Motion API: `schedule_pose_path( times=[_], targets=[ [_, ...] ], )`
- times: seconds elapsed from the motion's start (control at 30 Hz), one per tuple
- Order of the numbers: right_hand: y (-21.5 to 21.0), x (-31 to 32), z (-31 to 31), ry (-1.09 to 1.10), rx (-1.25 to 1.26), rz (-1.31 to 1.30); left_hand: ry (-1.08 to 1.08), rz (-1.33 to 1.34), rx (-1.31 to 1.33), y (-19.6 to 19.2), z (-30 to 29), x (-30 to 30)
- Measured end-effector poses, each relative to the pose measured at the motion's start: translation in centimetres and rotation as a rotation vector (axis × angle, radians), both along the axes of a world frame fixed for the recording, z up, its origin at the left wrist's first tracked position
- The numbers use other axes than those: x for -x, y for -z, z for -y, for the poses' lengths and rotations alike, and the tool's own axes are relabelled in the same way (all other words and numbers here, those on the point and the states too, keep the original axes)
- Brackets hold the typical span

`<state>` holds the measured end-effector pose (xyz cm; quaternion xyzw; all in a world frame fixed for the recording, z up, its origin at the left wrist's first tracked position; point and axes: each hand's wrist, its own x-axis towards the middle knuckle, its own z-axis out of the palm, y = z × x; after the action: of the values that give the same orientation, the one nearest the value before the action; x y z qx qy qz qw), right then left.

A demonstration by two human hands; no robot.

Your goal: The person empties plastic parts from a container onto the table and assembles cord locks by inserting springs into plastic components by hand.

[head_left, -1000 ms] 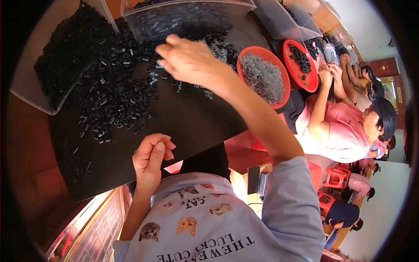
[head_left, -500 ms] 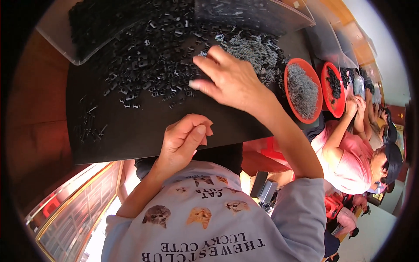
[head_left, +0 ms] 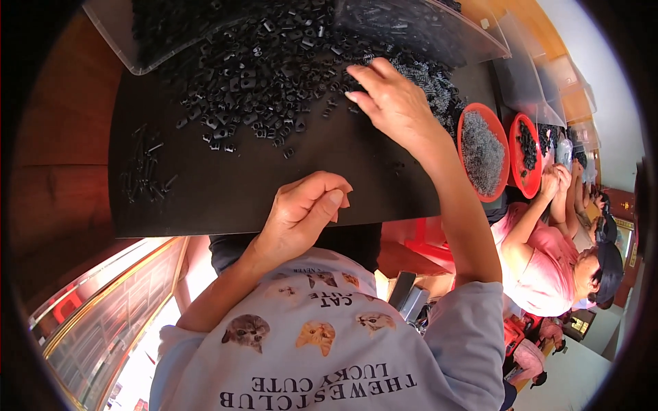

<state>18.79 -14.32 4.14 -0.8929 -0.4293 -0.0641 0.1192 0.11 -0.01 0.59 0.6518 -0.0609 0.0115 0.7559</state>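
Note:
My left hand (head_left: pixel 306 209) is curled closed near the table's front edge, its thumb pressed against the bent fingers. Whatever it holds, if anything, is hidden inside. Farther right, my right hand (head_left: pixel 399 109) hovers with thumb and forefinger apart, where a heap of small black plastic parts (head_left: pixel 264 96) meets a pile of small metal springs (head_left: pixel 428 81). Nothing shows between its fingertips. Part of the spring pile lies hidden behind this hand. A separate group of thin dark pins (head_left: pixel 146 168) lies at the table's left side.
Clear plastic bins (head_left: pixel 439 27) lie along the back. At right stand a red bowl of springs (head_left: pixel 506 147) and a red bowl of black parts (head_left: pixel 537 181). Beyond them a person in a pink shirt (head_left: pixel 541 253) works with both hands. The dark table (head_left: pixel 226 192) ends before my body.
The view has shifted, so the table contents sit farther right. My right hand has its fingers a little nearer together and stays by the springs. My left hand keeps its curled shape.

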Motion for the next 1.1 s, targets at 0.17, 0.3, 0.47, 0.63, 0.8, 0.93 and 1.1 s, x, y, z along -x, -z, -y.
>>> schedule_pose_path(
  times=[0.17,0.3,0.47,0.63,0.8,0.93,1.1],
  targets=[
    [-0.5,-0.2,-0.3,0.097,0.006,0.024,0.016,-0.003,-0.012,0.0,-0.2,0.0],
    [0.1,-0.8,-1.8,0.155,0.115,0.011,0.019,-0.003,-0.018,-0.1,-0.1,-0.1],
    [-0.3,-0.3,-3.9,0.068,0.097,-0.153,0.009,-0.024,0.006,-0.1,-0.1,0.0],
    [-1.0,-3.5,-3.6,0.174,0.099,0.073,0.018,-0.006,0.000,-0.1,-0.2,0.1],
    [0.1,-4.3,-4.5,0.221,0.149,0.106,-0.001,0.022,0.010,0.0,0.0,0.0],
    [-0.9,-3.5,-4.9,0.075,0.044,-0.096,-0.001,0.024,0.010,0.0,-0.1,0.1],
    [-1.8,-4.3,-7.3,0.016,0.095,0.038,0.012,0.001,-0.016,-0.2,-0.1,0.1]
  ],
)
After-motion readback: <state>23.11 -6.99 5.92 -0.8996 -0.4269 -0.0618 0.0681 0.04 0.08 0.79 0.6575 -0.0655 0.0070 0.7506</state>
